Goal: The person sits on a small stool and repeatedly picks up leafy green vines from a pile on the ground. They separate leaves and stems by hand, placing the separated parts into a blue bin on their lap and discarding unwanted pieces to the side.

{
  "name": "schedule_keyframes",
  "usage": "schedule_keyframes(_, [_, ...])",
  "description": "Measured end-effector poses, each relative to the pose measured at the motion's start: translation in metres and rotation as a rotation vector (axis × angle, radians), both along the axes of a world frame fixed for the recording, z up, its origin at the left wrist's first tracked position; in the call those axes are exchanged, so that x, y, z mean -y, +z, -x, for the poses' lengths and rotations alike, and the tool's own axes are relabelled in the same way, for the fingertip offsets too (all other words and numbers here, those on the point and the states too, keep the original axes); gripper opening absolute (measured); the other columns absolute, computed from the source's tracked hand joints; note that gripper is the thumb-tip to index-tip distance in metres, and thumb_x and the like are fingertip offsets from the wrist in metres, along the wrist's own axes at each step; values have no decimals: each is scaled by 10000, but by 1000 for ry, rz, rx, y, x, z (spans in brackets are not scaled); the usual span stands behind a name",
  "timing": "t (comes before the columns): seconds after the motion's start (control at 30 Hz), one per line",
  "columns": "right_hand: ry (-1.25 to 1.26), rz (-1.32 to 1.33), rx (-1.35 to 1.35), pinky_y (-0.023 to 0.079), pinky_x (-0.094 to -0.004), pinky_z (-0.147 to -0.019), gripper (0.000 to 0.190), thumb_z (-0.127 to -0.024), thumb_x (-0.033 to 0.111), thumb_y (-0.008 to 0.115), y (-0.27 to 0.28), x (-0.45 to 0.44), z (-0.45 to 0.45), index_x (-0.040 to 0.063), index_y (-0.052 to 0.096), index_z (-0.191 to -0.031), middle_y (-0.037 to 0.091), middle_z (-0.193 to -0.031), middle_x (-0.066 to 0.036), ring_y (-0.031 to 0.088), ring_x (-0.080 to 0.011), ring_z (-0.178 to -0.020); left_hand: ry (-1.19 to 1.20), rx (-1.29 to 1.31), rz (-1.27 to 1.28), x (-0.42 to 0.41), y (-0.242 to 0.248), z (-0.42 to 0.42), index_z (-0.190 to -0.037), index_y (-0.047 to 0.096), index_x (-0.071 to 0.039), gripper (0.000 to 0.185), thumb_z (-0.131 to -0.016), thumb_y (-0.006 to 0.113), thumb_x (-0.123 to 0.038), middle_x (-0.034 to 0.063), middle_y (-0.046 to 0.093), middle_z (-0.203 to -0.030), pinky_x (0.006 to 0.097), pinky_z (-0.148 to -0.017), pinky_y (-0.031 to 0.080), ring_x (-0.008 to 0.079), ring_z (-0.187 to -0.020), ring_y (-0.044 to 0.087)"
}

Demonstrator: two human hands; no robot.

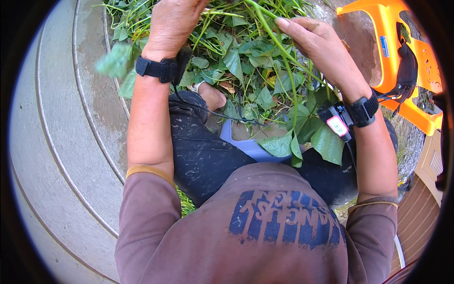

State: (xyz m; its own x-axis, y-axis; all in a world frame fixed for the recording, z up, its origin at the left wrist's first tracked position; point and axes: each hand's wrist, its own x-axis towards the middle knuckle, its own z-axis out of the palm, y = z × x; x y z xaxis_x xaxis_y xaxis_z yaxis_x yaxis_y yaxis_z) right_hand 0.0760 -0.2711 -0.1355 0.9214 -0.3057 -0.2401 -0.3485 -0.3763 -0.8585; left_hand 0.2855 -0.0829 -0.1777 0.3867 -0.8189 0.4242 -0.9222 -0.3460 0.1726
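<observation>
My right hand (315, 44) pinches a green leafy stem (289, 55) between thumb and fingers. Broad green leaves (278, 145) on that stem hang down below the hand, over my lap. My left hand (177, 23) is raised at the top edge, where its fingertips are cut off, so its grip does not show. A motion-blurred leaf (114, 60) hangs to the left of my left wrist. Under and beyond both hands lies a heap of cut leafy vines (244, 60) that look like sweet potato greens.
An orange plastic stool (381, 39) with a black strap pouch (407, 67) stands at the right. Grooved concrete (60, 117) spans the left. Between my legs shows a pale purple plastic seat edge (248, 147). Strapped devices sit at both wrists, with a cable (212, 113) hanging between.
</observation>
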Motion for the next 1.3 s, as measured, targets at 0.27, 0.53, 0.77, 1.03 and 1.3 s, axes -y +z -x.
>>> schedule_keyframes(0.27, [-253,-137,208,404,-200,-680,292,-912,208,525,-8,27,-1,-51,603,-1022,585,-845,-3,487,-50,-764,374,-993,506,-17,20,-11,-1022,625,-70,303,-830,659,-303,-84,480,-671,156,-479,259,2,-536,340])
schedule_keyframes(0.53, [-150,-436,145,381,-194,-585,321,-913,191,514,-14,-11,-8,-33,558,-1138,547,-797,39,449,-37,-678,-82,-1279,417,47,16,81,-999,557,-19,179,-853,625,-98,-15,567,-826,195,-612,429,47,-712,502])
schedule_keyframes(0.77, [-124,-207,99,389,-234,-534,303,-909,243,508,-10,-13,-13,-20,593,-1031,533,-670,6,468,-73,-593,-105,-708,189,35,0,46,-1039,605,-32,223,-858,619,-161,27,616,-781,245,-606,448,110,-694,565])
schedule_keyframes(1.03, [-187,-269,107,461,-310,-666,374,-906,255,495,-14,-14,-16,-93,588,-1007,632,-772,-114,563,-147,-717,-23,-31,-20,36,-8,34,-902,576,-122,125,-779,591,-107,58,582,-798,358,-584,503,270,-726,607])
schedule_keyframes(1.3, [-342,-707,77,301,-206,-485,243,-927,266,494,-3,11,-5,40,560,-868,447,-607,39,372,-59,-525,107,-853,147,29,12,27,-1006,618,-55,161,-879,520,-68,35,640,-928,273,-749,471,137,-834,582])
